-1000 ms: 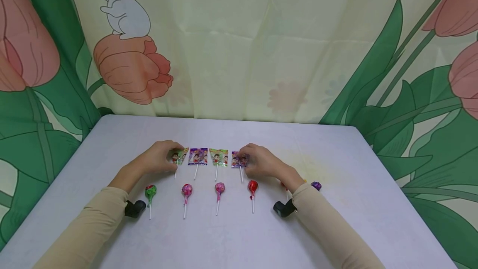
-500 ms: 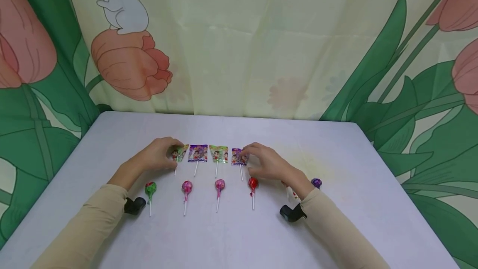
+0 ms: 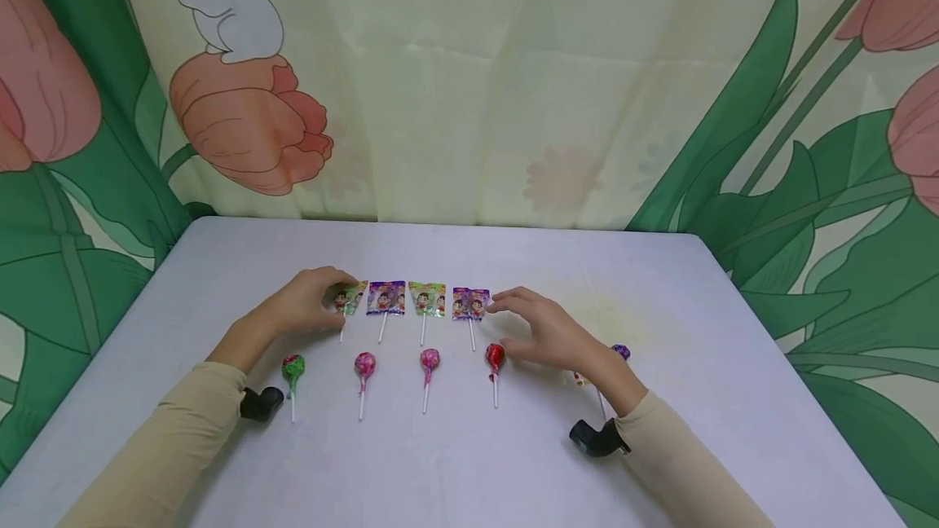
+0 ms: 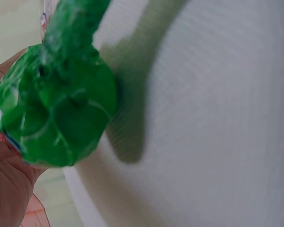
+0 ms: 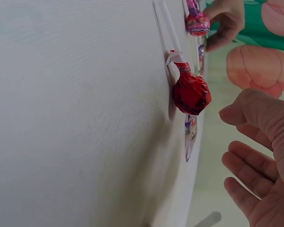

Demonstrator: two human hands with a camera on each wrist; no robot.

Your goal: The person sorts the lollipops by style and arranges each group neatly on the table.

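In the head view, my left hand [image 3: 304, 304] curls round a flat green-packet lollipop [image 3: 352, 297], fingertips at its top edge and thumb near its stick. My right hand [image 3: 553, 334] is spread beside a purple-packet lollipop [image 3: 470, 303], with nothing between thumb and fingers. Between the hands lie another purple-packet lollipop [image 3: 385, 297] and another green-packet lollipop [image 3: 427, 298]. Below the right thumb lies a red round lollipop [image 5: 191, 94]. A green round lollipop [image 4: 61, 109] lies near my left wrist and hides much of that hand in the left wrist view.
Two pink round lollipops, one [image 3: 364, 364] left of the other [image 3: 429, 358], continue the front row. A purple round lollipop [image 3: 620, 350] and other candy lie partly hidden by the right forearm. The white table [image 3: 455, 471] ends at a tulip-printed curtain [image 3: 455, 104].
My right hand has let go of the purple-packet lollipop and moved right, its fingers spreading. The left hand stays at the green-packet lollipop. The head view has tilted slightly down.
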